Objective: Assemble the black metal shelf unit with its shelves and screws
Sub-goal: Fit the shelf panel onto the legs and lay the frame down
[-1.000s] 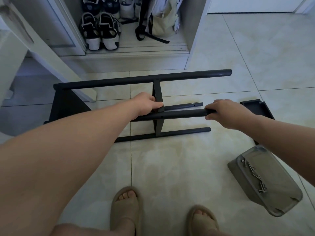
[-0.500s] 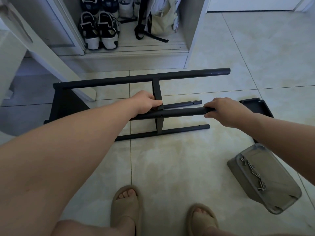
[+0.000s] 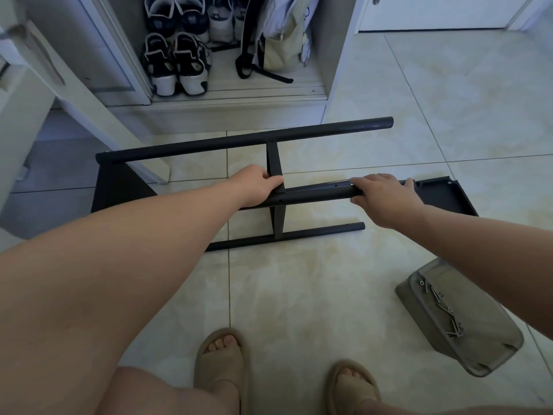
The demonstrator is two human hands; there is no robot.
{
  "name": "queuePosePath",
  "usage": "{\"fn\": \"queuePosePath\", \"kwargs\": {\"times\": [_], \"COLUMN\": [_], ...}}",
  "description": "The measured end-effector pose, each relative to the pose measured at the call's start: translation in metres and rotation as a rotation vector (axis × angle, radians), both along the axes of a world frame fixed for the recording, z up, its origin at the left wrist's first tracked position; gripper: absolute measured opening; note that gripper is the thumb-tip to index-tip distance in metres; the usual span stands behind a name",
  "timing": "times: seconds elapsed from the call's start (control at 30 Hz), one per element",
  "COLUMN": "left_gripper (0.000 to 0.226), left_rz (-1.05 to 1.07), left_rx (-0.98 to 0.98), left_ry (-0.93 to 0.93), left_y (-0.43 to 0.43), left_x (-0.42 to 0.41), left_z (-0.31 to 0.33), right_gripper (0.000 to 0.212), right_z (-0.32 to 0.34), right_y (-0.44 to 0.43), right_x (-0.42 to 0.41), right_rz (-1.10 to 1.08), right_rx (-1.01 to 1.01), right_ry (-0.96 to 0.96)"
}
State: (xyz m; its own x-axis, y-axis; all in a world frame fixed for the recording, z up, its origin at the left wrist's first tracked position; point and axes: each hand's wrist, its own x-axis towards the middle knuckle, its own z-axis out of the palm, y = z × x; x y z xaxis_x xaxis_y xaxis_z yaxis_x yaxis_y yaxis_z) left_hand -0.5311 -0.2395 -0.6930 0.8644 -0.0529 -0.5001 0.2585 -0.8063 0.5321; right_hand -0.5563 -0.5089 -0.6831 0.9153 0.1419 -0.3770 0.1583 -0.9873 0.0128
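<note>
Right hand has flattened along the raised pole toward the loose shelf, thumb still pinching underneath, while left hand stays clamped on it, so fitting that shelf likely comes next.

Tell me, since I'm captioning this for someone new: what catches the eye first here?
The black frame lying on its side mid-floor, with the left hand and right hand both gripping its upper near pole. Next, the grey tray of screws at lower right, and a loose black shelf flat on the tiles beyond the right hand.

Matt black metal frame, glossy tiles
</note>
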Motion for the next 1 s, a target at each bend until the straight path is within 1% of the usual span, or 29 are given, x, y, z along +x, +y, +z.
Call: {"fn": "queuePosePath", "kwargs": {"times": [0.1, 0.17, 0.27, 0.43, 0.5, 0.6, 0.67, 0.77, 0.9, 1.0], "left_gripper": [0.053, 0.061, 0.063, 0.064, 0.065, 0.067, 0.068, 0.07, 0.07, 0.072], "left_rz": [-0.044, -0.122, -0.238, -0.456, -0.541, -0.701, -0.782, -0.815, -0.913, -1.044], "left_rx": [0.127, 0.244, 0.338, 0.347, 0.353, 0.378, 0.38, 0.333, 0.306, 0.306], "left_ry": [-0.069, -0.145, -0.261, -0.394, -0.414, -0.458, -0.446, -0.334, -0.155, -0.077], "left_y": [-0.005, -0.011, -0.03, -0.084, -0.11, -0.15, -0.175, -0.213, -0.261, -0.285], "left_x": [-0.007, -0.012, -0.026, -0.059, -0.073, -0.093, -0.105, -0.112, -0.117, -0.117], "left_z": [0.017, 0.032, 0.058, 0.093, 0.098, 0.094, 0.085, 0.06, 0.012, -0.027], "right_gripper": [0.055, 0.065, 0.068, 0.071, 0.072, 0.073, 0.072, 0.07, 0.062, 0.056], "right_z": [0.008, 0.021, 0.044, 0.074, 0.071, 0.054, 0.045, 0.028, -0.01, -0.052], "right_y": [-0.007, -0.017, -0.037, -0.091, -0.116, -0.16, -0.189, -0.223, -0.243, -0.247], "right_x": [-0.01, -0.022, -0.046, -0.099, -0.126, -0.16, -0.172, -0.18, -0.173, -0.169], "right_rz": [0.036, 0.038, 0.041, -0.03, -0.091, -0.212, -0.258, -0.339, -0.383, -0.428], "right_rx": [-0.04, -0.044, -0.043, -0.067, -0.086, -0.104, -0.121, -0.097, 0.02, 0.122], "right_ry": [0.033, 0.024, -0.016, -0.073, -0.083, -0.005, 0.04, 0.132, 0.321, 0.464]}}
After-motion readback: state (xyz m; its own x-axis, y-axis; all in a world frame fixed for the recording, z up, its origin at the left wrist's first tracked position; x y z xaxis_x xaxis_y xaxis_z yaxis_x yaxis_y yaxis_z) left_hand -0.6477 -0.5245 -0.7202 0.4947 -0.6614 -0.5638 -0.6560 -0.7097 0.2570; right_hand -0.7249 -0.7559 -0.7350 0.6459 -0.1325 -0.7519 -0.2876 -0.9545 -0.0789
